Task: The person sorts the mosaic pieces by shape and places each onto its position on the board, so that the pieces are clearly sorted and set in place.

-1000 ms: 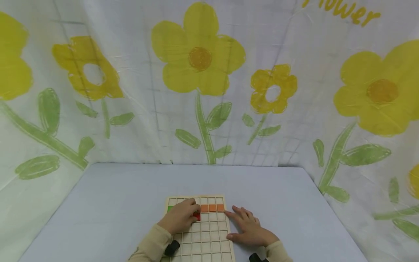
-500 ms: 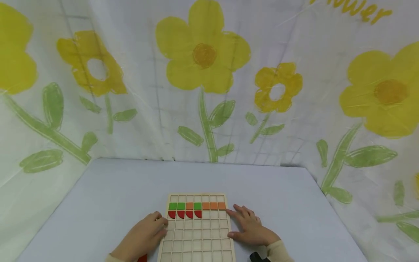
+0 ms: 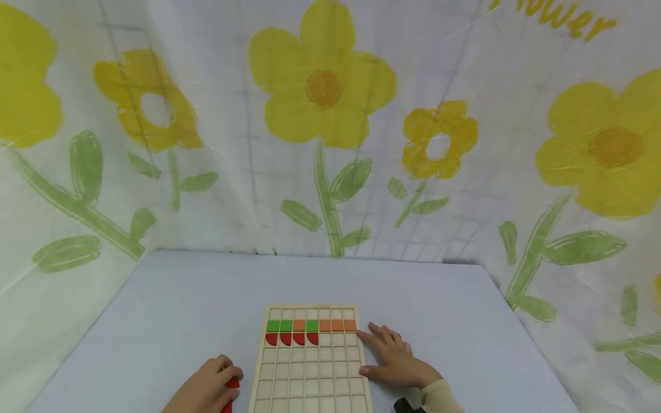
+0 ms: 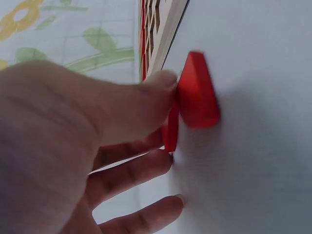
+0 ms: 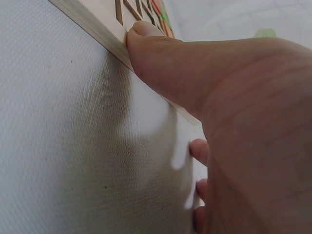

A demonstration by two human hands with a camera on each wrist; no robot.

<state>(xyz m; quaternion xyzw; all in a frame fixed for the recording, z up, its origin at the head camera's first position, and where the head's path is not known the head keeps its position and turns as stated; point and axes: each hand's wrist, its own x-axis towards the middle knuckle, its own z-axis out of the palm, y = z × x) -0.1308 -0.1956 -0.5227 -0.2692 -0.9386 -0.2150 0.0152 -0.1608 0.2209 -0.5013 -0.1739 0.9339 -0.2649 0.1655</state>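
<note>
A wooden grid board (image 3: pixel 310 378) lies at the table's near edge. Its second row holds green and orange squares (image 3: pixel 311 325), and below them sit several red quarter-round pieces (image 3: pixel 291 338). My left hand (image 3: pixel 223 378) is on the table left of the board, among loose red pieces (image 3: pixel 233 382). In the left wrist view its thumb and forefinger pinch one thin red piece (image 4: pixel 170 130), and a second red piece (image 4: pixel 197 92) lies against the thumb tip. My right hand (image 3: pixel 384 347) lies flat beside the board's right edge, with its thumb (image 5: pixel 146 36) pressed against the wooden rim (image 5: pixel 97 29).
The pale blue table (image 3: pixel 181 310) stretches back to a flowered white curtain (image 3: pixel 320 143) that closes in the back and both sides. A dark wrist strap (image 3: pixel 405 406) shows at the right sleeve.
My left hand has pulled back off the board's red row, down and to the left, onto the loose red pieces on the table. The right hand has stayed put.
</note>
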